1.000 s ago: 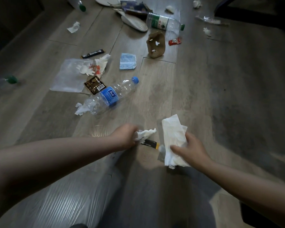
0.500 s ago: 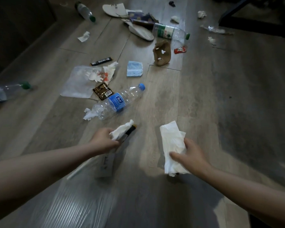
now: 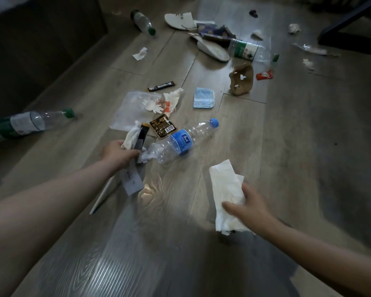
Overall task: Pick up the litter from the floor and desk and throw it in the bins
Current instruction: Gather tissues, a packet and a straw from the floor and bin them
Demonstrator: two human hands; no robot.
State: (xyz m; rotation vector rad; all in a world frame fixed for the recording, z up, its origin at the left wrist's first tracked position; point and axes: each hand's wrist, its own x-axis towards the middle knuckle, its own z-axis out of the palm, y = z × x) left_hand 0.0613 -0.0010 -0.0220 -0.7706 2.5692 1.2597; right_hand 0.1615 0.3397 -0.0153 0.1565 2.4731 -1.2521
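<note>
Gathering litter, fully loaded.
Left grip (image 3: 119,154) clenched on crumpled tissue (image 3: 131,136) and dark wrapper (image 3: 142,136), right grip (image 3: 251,206) on flat tissue (image 3: 223,185). Best hooking the bottle (image 3: 180,143), on the floor (image 3: 287,146) just beside the left grip, with spare fingers.

Both bare forearms reach forward and down from the lower corners of the view. The left hand (image 3: 119,154) is curled, knuckles up, around several pieces at once: a crumpled tissue (image 3: 131,136), a dark sachet (image 3: 142,136) and what look like paper slips (image 3: 132,179) hanging below the palm. The right hand (image 3: 252,203), nearer the body, pinches a folded white napkin (image 3: 224,189) between thumb and fingers.
</note>
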